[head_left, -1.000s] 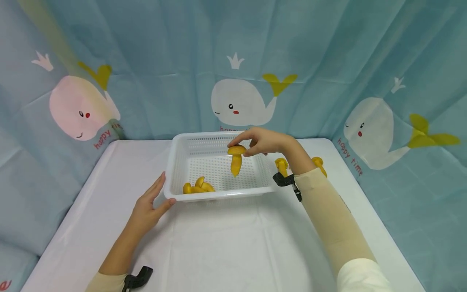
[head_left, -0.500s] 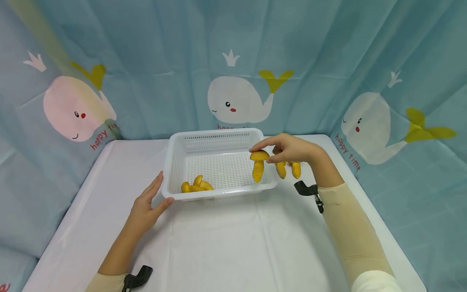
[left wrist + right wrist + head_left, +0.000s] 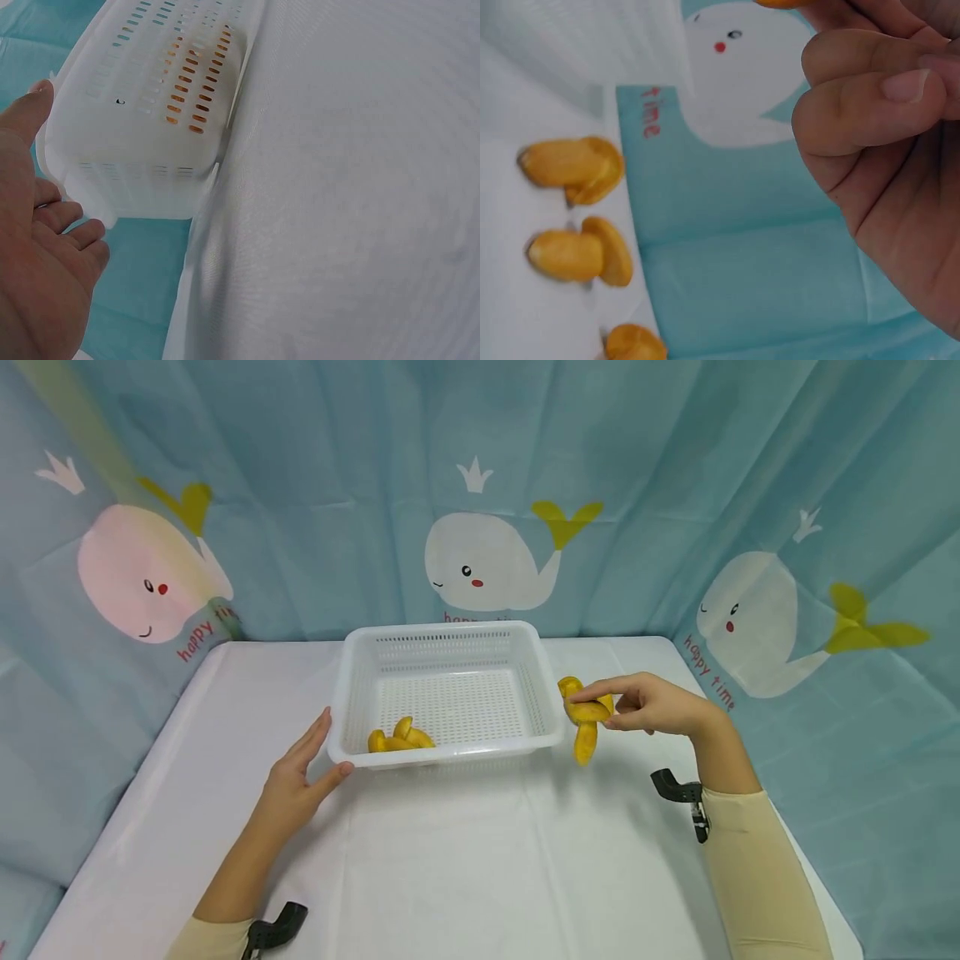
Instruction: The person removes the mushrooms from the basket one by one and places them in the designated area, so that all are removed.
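Pinched by its cap between the thumb and fingers of my right hand, a yellow mushroom hangs stem down just right of the basket. In the right wrist view only a sliver of that mushroom shows at the top edge. My left hand touches the near left corner of the white plastic basket, thumb at the front rim and fingers extended along the left side. Several yellow mushrooms lie inside at the basket's front left.
More mushrooms lie on the white cloth right of the basket; the right wrist view shows one mushroom, a second mushroom and part of a third mushroom. A blue whale-print curtain closes off the table's back and sides.
My right hand has carried the pinched mushroom from above the basket, over its right rim, to the right and nearer to me. My left hand has stayed at the basket's corner.
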{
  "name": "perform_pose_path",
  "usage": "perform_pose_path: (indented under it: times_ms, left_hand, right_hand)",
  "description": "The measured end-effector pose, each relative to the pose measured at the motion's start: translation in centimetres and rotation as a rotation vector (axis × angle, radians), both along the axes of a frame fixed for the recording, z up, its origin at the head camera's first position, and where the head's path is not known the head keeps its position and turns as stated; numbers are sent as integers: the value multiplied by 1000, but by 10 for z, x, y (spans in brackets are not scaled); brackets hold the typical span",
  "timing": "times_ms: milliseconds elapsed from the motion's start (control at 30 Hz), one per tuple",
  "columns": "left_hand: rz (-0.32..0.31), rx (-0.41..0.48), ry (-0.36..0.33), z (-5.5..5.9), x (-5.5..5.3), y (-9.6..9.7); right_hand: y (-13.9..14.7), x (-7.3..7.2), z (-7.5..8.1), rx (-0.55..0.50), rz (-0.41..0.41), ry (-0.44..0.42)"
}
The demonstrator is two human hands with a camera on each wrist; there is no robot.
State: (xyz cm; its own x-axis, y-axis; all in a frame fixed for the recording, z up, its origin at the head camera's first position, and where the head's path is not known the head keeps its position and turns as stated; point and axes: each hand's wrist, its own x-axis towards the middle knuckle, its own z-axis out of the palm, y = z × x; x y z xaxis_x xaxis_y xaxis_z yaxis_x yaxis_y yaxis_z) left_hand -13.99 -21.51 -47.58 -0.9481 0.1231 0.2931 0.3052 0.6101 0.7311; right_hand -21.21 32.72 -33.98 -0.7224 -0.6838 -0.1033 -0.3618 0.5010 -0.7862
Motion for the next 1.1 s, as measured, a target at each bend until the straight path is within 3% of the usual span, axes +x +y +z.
perform_pose_path:
  times_ms: [200, 433, 700, 867, 1100]
  left_hand:
    - [-6, -9, 7, 1, -1, 0]
    - [3, -19, 19, 2, -2, -1]
    - [5, -22, 14, -3, 8, -3]
    - [-10, -26, 15, 0, 6, -1]
    - [3, -9, 3, 3, 4, 1]
  right_hand:
    - [18, 3, -24, 22, -59, -67]
    - [27, -12, -55, 53, -101, -149]
    - [31, -17, -85, 49, -101, -215]
    - [30, -17, -92, 105, -109, -196]
    - [29, -28, -95, 170, -106, -152]
